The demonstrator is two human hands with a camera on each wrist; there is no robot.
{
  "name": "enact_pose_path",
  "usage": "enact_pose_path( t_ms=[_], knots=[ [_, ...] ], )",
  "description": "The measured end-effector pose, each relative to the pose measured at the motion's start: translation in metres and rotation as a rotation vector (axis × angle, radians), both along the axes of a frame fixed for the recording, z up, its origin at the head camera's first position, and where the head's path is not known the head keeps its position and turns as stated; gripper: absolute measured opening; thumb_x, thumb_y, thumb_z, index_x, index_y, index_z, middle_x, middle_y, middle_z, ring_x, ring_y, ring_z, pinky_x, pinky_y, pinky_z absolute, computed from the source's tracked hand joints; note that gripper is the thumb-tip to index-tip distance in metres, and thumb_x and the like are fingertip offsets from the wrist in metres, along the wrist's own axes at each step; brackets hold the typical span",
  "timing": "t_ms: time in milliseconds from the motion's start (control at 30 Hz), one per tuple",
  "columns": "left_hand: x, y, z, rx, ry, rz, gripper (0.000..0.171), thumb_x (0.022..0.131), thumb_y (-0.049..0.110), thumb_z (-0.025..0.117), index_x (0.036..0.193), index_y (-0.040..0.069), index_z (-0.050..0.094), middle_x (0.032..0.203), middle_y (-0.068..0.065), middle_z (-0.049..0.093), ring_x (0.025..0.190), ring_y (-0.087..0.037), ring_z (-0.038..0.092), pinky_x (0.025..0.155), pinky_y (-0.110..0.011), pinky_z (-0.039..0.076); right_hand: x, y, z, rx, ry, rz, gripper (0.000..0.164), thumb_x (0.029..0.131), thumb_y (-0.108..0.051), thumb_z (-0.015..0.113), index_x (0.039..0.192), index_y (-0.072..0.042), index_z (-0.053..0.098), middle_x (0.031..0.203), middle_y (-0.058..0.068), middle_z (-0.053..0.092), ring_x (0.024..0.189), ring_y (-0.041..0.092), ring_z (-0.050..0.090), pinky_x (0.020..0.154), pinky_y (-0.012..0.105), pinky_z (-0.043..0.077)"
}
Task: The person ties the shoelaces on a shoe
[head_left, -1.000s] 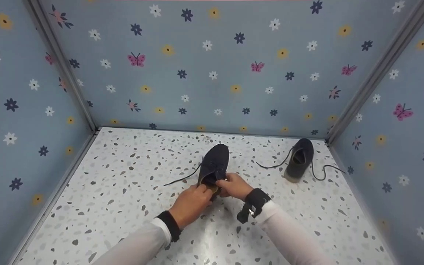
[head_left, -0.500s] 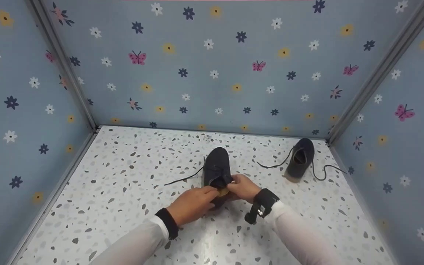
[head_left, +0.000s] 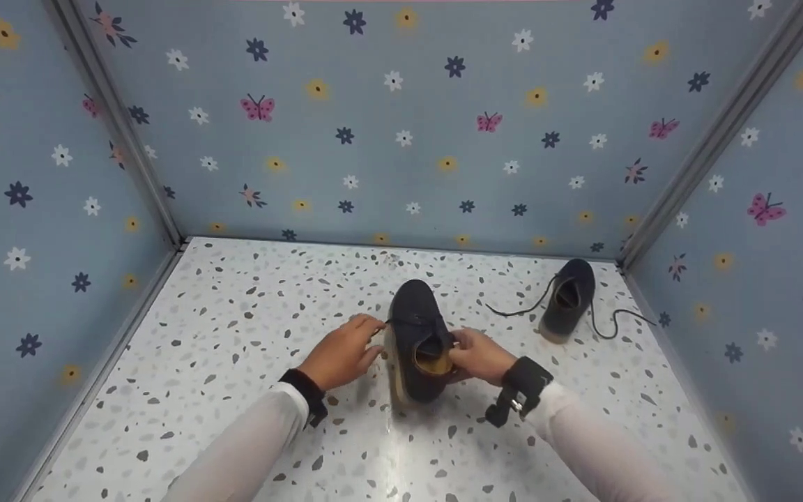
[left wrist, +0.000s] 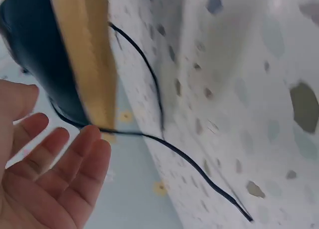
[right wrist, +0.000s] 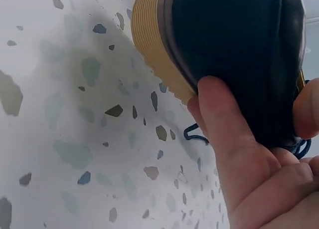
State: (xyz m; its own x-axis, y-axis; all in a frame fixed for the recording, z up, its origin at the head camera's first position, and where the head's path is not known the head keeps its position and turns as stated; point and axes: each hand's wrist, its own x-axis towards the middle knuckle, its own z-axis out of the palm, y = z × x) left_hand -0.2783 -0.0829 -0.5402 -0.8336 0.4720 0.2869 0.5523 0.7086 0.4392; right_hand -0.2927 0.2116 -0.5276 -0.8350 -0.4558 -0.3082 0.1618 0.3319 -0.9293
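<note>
A dark navy lace-up shoe [head_left: 413, 301] with a tan sole [left wrist: 88, 59] is in front of me, toe pointing away, tilted so the sole's left edge shows. My right hand [head_left: 483, 355] grips the collar on its right side. In the right wrist view, the fingers [right wrist: 219, 104] press the outside of the dark upper while the thumb is at the opening. Left of the shoe, my left hand [head_left: 342, 353] has loosely extended fingers. A dark shoelace [left wrist: 172, 145] runs past its fingertips in the left wrist view, trailing over the speckled floor.
A matching shoe [head_left: 560, 322] stands to the right near the back wall, its laces [head_left: 614, 329] spread to both sides. Blue flower-patterned panels [head_left: 401, 153] enclose the speckled white floor [head_left: 248, 293] at the back, left and right.
My left hand has let go of the shoe's heel opening and moved left and forward to the lace. The shoe has turned, toe leftward, with its left sole edge now showing. The right hand keeps its grip.
</note>
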Motion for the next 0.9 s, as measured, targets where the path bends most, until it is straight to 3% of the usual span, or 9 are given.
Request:
enact_pose_path(
  t_ms=[167,233,367,467,533,633,700,767,900],
  knots=[
    [-0.021,0.003,-0.015,0.012,-0.218,0.079,0.058,0.098,0.021,0.074,0.148,0.005,0.049,0.145,-0.017,0.062,0.128,-0.034,0.065,0.110,-0.049,0.052,0.007,0.010,0.009,0.041,0.035,0.020,0.046,0.092,0.002,0.052,0.137,0.013,0.052,0.114,0.030,0.071,0.097,0.031,0.076,0.081,0.044,0.065],
    [-0.027,0.007,-0.019,0.045,-0.275,0.063,0.048,0.097,0.018,0.074,0.140,0.006,0.057,0.134,-0.015,0.070,0.123,-0.033,0.068,0.107,-0.049,0.053,0.010,0.012,0.011,0.046,0.050,0.032,0.044,0.092,0.001,0.053,0.135,0.012,0.054,0.113,0.029,0.072,0.096,0.030,0.076,0.080,0.044,0.065],
    [-0.035,0.013,-0.023,0.098,-0.349,0.024,0.015,0.101,0.013,0.067,0.113,0.006,0.071,0.103,-0.008,0.079,0.093,-0.021,0.074,0.087,-0.043,0.058,0.015,0.017,0.014,0.043,0.067,0.063,0.040,0.093,0.000,0.054,0.131,0.011,0.058,0.108,0.025,0.075,0.094,0.028,0.077,0.079,0.044,0.065],
    [-0.037,0.013,-0.020,0.104,-0.363,0.020,0.013,0.103,0.014,0.063,0.101,0.006,0.073,0.092,-0.006,0.078,0.078,-0.013,0.069,0.079,-0.042,0.057,0.018,0.026,0.017,0.042,0.078,0.079,0.039,0.093,0.000,0.053,0.131,0.011,0.058,0.109,0.024,0.075,0.094,0.027,0.076,0.079,0.044,0.065],
    [-0.036,0.013,-0.016,0.105,-0.351,0.020,0.015,0.104,0.017,0.062,0.098,0.008,0.072,0.090,-0.007,0.078,0.076,-0.011,0.067,0.092,-0.047,0.057,0.020,0.035,0.022,0.058,0.092,0.070,0.041,0.093,0.001,0.052,0.132,0.011,0.057,0.112,0.026,0.074,0.096,0.027,0.076,0.079,0.044,0.065],
    [-0.035,0.015,-0.005,0.113,-0.304,-0.001,0.016,0.105,0.020,0.062,0.094,0.012,0.071,0.086,-0.006,0.077,0.074,-0.011,0.065,0.094,-0.052,0.056,0.024,0.051,0.035,0.104,0.146,0.029,0.046,0.091,0.003,0.049,0.136,0.013,0.053,0.115,0.030,0.072,0.099,0.031,0.075,0.078,0.044,0.065],
    [-0.034,0.018,0.002,0.111,-0.272,-0.008,0.017,0.106,0.023,0.062,0.092,0.016,0.070,0.082,-0.002,0.074,0.072,-0.010,0.064,0.091,-0.047,0.057,0.028,0.060,0.045,0.157,0.215,-0.003,0.045,0.090,0.003,0.048,0.134,0.014,0.054,0.113,0.031,0.071,0.097,0.032,0.076,0.074,0.042,0.065],
    [-0.033,0.020,0.008,0.102,-0.239,-0.013,0.019,0.106,0.025,0.062,0.091,0.017,0.069,0.079,0.002,0.069,0.069,-0.009,0.060,0.074,-0.039,0.055,0.032,0.064,0.056,0.251,0.317,-0.044,0.040,0.091,0.003,0.050,0.129,0.011,0.058,0.105,0.026,0.073,0.088,0.028,0.076,0.068,0.037,0.065],
    [-0.031,0.017,0.014,0.075,-0.195,0.000,0.019,0.106,0.027,0.062,0.091,0.017,0.069,0.077,0.007,0.065,0.067,-0.007,0.056,0.071,-0.033,0.050,0.039,0.057,0.066,0.497,0.527,-0.141,0.024,0.091,-0.001,0.058,0.113,0.001,0.066,0.087,0.012,0.070,0.072,0.018,0.067,0.062,0.033,0.058]
  ],
)
